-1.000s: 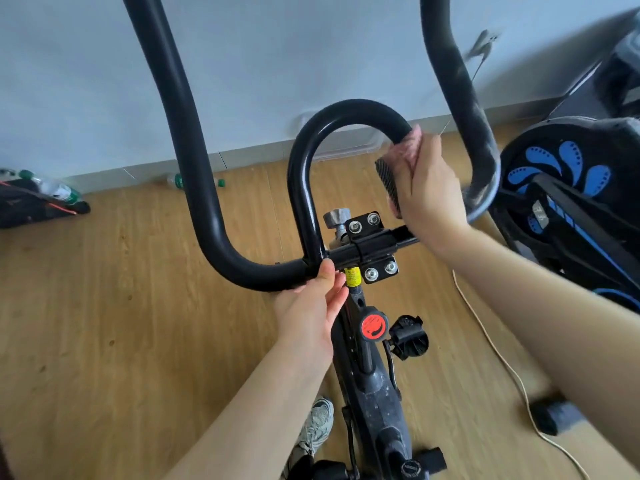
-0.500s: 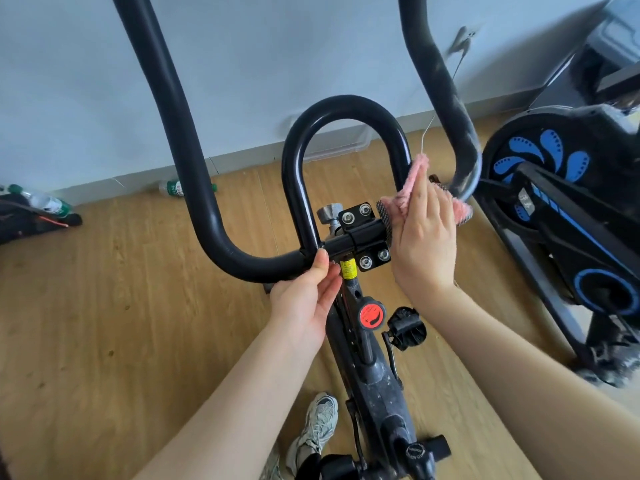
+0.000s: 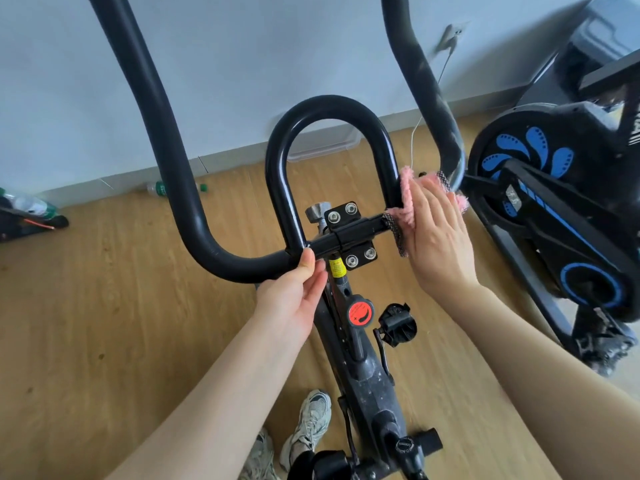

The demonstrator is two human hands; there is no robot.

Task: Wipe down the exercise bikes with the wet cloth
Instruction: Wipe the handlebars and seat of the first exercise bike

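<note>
The black exercise bike's handlebar [image 3: 180, 188] fills the middle of the view, with a U-shaped centre loop [image 3: 277, 174] rising from the clamp [image 3: 349, 233]. My left hand [image 3: 294, 299] grips the bar just left of the clamp, thumb on top and fingers underneath. My right hand [image 3: 436, 237] lies over the pink cloth [image 3: 406, 199] and holds it against the bar where the loop's right leg meets the crossbar. The thumb is hidden. Pink edges of the cloth show on both sides of the hand.
A second bike with a blue-patterned flywheel [image 3: 554, 209] stands close on the right. Below the clamp are a red knob [image 3: 360, 313] and a pedal [image 3: 396, 323]. Plastic bottles [image 3: 162, 188] lie by the wall, and a white cable [image 3: 415, 133] hangs down. My shoes [image 3: 308, 424] are on the wooden floor.
My right hand has slid the cloth down the loop's right leg from near its top to the crossbar junction. My left hand has kept its hold by the clamp.
</note>
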